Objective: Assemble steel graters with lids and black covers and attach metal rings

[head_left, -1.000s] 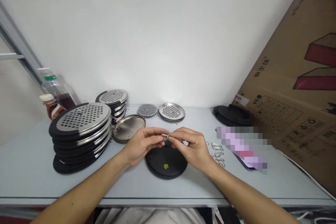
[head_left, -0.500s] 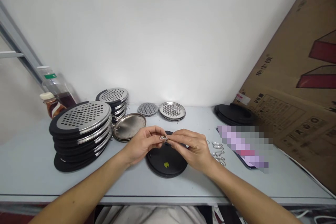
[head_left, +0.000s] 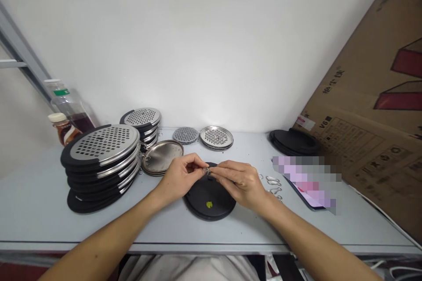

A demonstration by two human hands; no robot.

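A small shiny metal wire clip (head_left: 207, 171) is pinched between the fingertips of both my hands. My left hand (head_left: 180, 179) grips it from the left with thumb and forefinger. From the other side, the fingers of my right hand (head_left: 242, 182) close on it, hiding much of its shape. Just below lies a round black disc (head_left: 211, 215) with a yellow-green spot (head_left: 209, 204) on its top. Several loose bent wire clips (head_left: 273, 181) lie on the table to the right of my right hand.
Stacked perforated metal discs with black rims (head_left: 102, 142) stand at left, a smaller stack (head_left: 143, 117) behind. Shallow metal lids (head_left: 163, 158), grater discs (head_left: 216, 137) and black discs (head_left: 293, 141) lie further back. A blurred phone-like object (head_left: 306, 189) lies near a large cardboard box (head_left: 372, 140). Bottles (head_left: 61, 127) stand far left.
The clip has turned between my fingertips, and my left fingers have curled a little more. The whole view has shifted slightly; the stacks and discs stay where they were.
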